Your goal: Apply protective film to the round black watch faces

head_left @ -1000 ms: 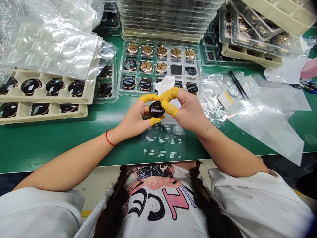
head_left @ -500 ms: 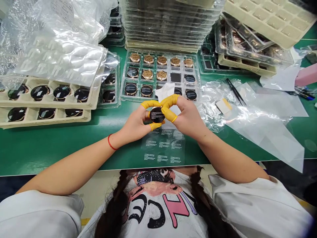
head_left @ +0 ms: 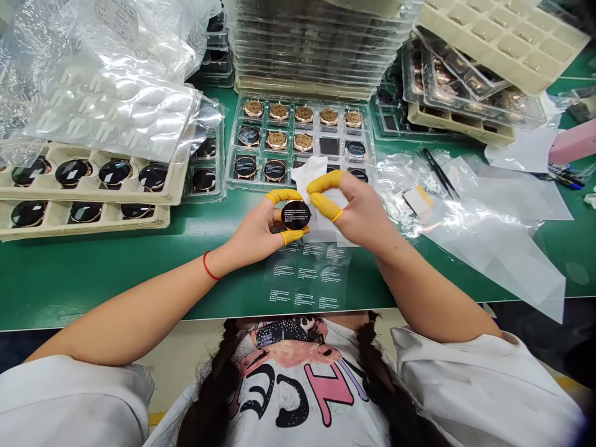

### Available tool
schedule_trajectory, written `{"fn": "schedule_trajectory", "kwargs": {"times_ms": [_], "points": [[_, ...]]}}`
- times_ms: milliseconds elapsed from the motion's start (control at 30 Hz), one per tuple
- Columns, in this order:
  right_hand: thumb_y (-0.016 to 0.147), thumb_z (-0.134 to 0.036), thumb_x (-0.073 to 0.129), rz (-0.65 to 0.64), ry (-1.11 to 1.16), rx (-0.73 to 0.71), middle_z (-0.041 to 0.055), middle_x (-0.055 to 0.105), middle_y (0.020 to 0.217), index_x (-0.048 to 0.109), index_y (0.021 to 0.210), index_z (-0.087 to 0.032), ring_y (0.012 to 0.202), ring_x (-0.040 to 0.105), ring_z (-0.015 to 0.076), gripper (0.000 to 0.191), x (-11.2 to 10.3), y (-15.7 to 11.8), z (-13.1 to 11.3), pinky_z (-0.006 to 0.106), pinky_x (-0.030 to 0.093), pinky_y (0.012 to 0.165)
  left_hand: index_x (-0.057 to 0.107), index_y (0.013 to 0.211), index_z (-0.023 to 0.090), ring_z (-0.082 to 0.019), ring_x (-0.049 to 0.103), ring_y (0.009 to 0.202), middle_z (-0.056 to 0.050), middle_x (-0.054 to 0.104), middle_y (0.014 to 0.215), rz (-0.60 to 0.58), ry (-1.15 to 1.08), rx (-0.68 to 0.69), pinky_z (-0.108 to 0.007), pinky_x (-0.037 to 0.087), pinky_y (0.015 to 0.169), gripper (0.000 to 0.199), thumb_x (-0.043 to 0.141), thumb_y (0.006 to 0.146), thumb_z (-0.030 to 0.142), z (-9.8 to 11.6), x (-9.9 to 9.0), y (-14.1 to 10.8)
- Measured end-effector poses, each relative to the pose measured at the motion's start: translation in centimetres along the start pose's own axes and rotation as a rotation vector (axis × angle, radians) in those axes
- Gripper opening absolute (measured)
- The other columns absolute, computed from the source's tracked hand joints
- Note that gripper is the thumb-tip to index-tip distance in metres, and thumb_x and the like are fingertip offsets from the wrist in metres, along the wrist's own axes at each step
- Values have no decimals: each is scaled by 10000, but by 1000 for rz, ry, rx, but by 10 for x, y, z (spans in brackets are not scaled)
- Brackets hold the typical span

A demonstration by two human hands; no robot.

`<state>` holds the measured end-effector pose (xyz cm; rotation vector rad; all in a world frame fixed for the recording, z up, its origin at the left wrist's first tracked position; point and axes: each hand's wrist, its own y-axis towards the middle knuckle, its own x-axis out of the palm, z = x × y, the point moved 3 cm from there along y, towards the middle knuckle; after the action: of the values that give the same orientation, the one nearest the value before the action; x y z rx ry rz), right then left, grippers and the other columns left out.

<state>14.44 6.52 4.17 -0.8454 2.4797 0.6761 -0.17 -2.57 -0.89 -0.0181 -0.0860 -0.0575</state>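
Observation:
My left hand (head_left: 267,223), with yellow finger cots, grips a round watch head (head_left: 297,215) by its rim, its dark face up. White printed lines show on that face. Just to the right, my right hand (head_left: 356,211) is off the watch head, thumb and forefinger slightly apart, and I see nothing between them. Behind the fingers lies a crumpled white tissue (head_left: 313,171). Below the hands, a clear sheet of round printed films (head_left: 307,279) rests on the green table. Beyond is a clear tray (head_left: 230,167) of watch heads, some gold backs up, some dark faces up.
Cream trays of watch heads (head_left: 174,192) are piled at left under plastic film. A tall stack of clear trays (head_left: 321,49) rises at the back. On the right lie black tweezers (head_left: 440,171), plastic bags (head_left: 507,248), an eraser-like block (head_left: 419,200) and more stacked trays (head_left: 475,93).
My right hand has moved off the watch head, up and to the right, and its thumb and forefinger have parted a little. My left hand keeps hold of the watch head in the same place.

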Motion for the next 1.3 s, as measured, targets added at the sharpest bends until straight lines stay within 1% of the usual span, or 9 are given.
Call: {"fn": "schedule_trajectory", "kwargs": {"times_ms": [167,233,333,467,633,800,900,1000,1300], "points": [[781,-399,713,269,-311,88,68,692,944,707,927,-268,865,621,195,196,-91,-15,53,381,455,802,432,1136,200,-163,715,829,-15,677,899,-3,-41,-130,-280,566,729,506,747,740,182,-5,3,1],[757,-389,731,226,-579,329,109,675,956,705,947,-229,884,619,240,250,-120,-32,83,406,451,785,425,1147,199,-164,714,833,-12,678,896,9,-40,-172,-283,563,731,511,738,745,175,-6,5,1],[776,-406,703,35,-811,687,188,619,1097,633,1112,-133,941,606,309,438,-135,-58,112,454,469,800,412,1159,203,-166,716,857,-4,681,892,16,-52,-194,-289,559,760,507,721,758,170,-8,8,0],[778,-390,691,77,-757,829,176,616,1116,575,1043,-161,909,600,270,370,-129,-72,115,420,459,794,413,1155,210,-148,712,824,17,677,857,23,-25,-153,-263,545,736,519,732,748,163,-11,8,-1],[769,-246,655,140,-757,791,217,639,960,499,864,-184,871,597,331,192,-123,-72,94,477,422,739,418,1158,211,-110,690,779,24,676,860,30,-1,-115,-234,533,719,518,731,749,153,-14,7,-1],[913,-332,537,279,-420,355,105,639,1129,536,1089,-220,965,617,201,209,-71,-61,43,372,486,850,415,1144,208,-121,696,790,20,665,865,40,-29,-97,-252,542,727,505,725,750,150,-14,11,-3],[887,-388,600,143,-103,83,41,666,954,602,991,-222,850,616,180,195,-20,-47,14,363,504,791,421,1148,209,-125,697,808,7,660,914,47,-38,-61,-257,545,728,495,723,757,169,-15,12,-4],[909,-385,576,28,-77,-51,29,656,881,623,908,-220,853,595,178,172,12,-32,2,363,500,789,425,1159,211,-124,694,821,-5,660,958,55,-46,-23,-252,543,727,481,711,774,183,-17,11,-5],[909,-274,583,-29,-244,-170,65,648,1225,640,1016,-243,1246,526,247,125,20,-34,5,496,429,1037,448,1175,220,-113,676,771,0,673,924,128,26,9,-226,529,678,466,694,783,170,-17,4,-2]]}}
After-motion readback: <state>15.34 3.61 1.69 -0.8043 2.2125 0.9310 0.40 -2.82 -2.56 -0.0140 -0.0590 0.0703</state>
